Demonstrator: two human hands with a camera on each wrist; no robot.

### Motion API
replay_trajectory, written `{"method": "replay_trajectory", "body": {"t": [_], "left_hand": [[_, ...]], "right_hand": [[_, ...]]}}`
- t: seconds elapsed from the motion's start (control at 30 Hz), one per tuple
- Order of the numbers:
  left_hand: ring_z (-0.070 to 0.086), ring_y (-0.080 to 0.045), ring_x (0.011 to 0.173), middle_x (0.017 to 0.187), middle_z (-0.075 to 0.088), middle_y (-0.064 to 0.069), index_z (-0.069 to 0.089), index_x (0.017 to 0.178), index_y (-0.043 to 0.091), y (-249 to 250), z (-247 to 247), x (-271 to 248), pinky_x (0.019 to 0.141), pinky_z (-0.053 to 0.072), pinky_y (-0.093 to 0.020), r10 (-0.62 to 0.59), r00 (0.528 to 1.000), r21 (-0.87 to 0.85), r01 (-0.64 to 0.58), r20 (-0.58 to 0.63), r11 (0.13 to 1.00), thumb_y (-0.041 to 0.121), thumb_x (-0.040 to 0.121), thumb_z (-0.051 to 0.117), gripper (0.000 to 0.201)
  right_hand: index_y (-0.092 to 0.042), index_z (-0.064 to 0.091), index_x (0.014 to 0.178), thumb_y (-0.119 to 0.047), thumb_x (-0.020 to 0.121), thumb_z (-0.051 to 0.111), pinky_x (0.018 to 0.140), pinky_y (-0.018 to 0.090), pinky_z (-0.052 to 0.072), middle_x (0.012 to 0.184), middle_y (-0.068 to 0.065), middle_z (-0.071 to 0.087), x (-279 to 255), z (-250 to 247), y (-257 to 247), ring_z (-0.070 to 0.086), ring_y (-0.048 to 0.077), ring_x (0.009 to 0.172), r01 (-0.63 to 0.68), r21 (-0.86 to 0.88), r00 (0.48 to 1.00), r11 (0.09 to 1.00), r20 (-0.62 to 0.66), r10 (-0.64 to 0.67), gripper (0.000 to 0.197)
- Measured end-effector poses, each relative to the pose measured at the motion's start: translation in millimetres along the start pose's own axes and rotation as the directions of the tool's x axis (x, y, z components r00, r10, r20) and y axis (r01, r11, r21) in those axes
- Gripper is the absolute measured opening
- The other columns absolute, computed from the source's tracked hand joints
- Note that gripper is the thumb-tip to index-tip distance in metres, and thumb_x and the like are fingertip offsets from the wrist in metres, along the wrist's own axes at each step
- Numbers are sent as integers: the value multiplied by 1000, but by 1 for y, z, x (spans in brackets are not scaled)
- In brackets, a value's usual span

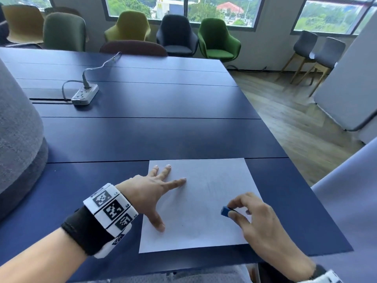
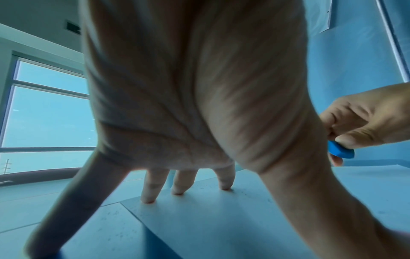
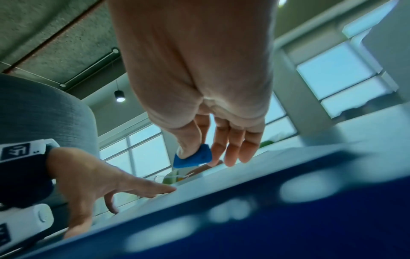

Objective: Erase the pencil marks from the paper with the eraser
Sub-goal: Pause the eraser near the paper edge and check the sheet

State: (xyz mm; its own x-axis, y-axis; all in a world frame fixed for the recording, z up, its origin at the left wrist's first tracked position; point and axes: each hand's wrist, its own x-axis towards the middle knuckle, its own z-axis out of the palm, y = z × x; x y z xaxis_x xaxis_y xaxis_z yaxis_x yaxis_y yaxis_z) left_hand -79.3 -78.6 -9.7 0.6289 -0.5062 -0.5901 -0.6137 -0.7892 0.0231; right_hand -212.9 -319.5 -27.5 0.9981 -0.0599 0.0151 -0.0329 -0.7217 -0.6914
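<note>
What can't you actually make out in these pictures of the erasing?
- Pencil marks on the paper: head view shows only faint grey traces.
- Eraser touching the paper or not: right hand covers its underside; the right wrist view is blurred.
- Left hand palm contact: left wrist view shows only fingertips down.

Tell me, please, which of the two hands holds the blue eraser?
The right hand pinches the blue eraser above the paper; the left hand lies spread flat, pressing it down.

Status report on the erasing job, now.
Left hand flat, pressing paper down. Right hand pinches eraser just above the sheet. Faint pencil marks remain. Nothing in the way.
</note>
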Motion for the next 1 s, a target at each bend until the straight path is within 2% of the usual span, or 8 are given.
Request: {"method": "replay_trajectory", "body": {"t": [0.1,0.3,0.47,0.6,0.7,0.77,0.9,1.0], "left_hand": [[-15,-27,149,160,-26,1,-17,146,54,2,1,0,112,31,-52,4,1000,8,-4,-5,1000,59,63,82,130],[-15,-21,149,161,-23,5,-10,149,51,1,1,-9,114,24,-51,24,1000,-71,-25,-18,997,60,64,81,125],[-13,-8,149,161,-22,9,2,155,40,9,10,-30,119,18,-45,-14,981,-162,-18,-194,987,31,92,58,85],[-21,-18,148,159,-29,0,-5,155,33,65,33,-37,121,4,-49,30,949,-105,-66,-315,992,49,100,40,74],[11,-28,149,162,13,-10,29,151,27,113,70,-24,108,28,-67,55,918,-100,-102,-393,990,55,100,23,58],[30,-26,143,153,39,-10,48,141,21,132,90,-7,100,32,-66,66,904,-96,-117,-422,989,52,102,8,64],[31,-24,144,154,38,-7,47,141,21,149,96,7,101,21,-62,82,866,-57,-126,-493,990,60,99,5,71],[33,-20,143,153,41,-2,45,144,22,131,99,5,104,21,-55,1,843,-109,-71,-538,992,61,100,7,70]], "right_hand": [[-36,54,90,-13,92,60,89,8,39,116,-23,58,-18,13,11,54,-6,110,-32,75,999,997,-19,34,24],[-43,46,88,-5,91,58,86,2,39,115,-33,59,-32,28,18,53,-17,109,-15,106,995,994,-99,25,39],[-45,48,90,-6,90,60,93,16,37,123,-28,59,-33,31,20,52,-6,117,-11,75,993,997,-119,20,41],[-44,49,87,-5,88,61,92,21,41,118,-31,61,-34,30,21,54,-5,116,-17,99,987,995,-159,33,40],[-39,52,89,-6,88,62,99,30,41,119,-32,61,-35,30,22,56,-1,117,-29,137,987,990,-153,50,35],[-36,53,90,-5,88,61,102,33,39,119,-36,59,-35,30,21,55,-1,119,-43,172,988,984,-142,68,32],[-33,54,90,-5,89,58,107,42,37,114,-36,61,-35,27,18,55,-7,116,-65,242,986,968,-134,100,29],[-33,52,88,-3,89,58,104,36,38,113,-37,62,-34,27,19,56,-5,116,-69,256,987,964,-121,102,30]]}}
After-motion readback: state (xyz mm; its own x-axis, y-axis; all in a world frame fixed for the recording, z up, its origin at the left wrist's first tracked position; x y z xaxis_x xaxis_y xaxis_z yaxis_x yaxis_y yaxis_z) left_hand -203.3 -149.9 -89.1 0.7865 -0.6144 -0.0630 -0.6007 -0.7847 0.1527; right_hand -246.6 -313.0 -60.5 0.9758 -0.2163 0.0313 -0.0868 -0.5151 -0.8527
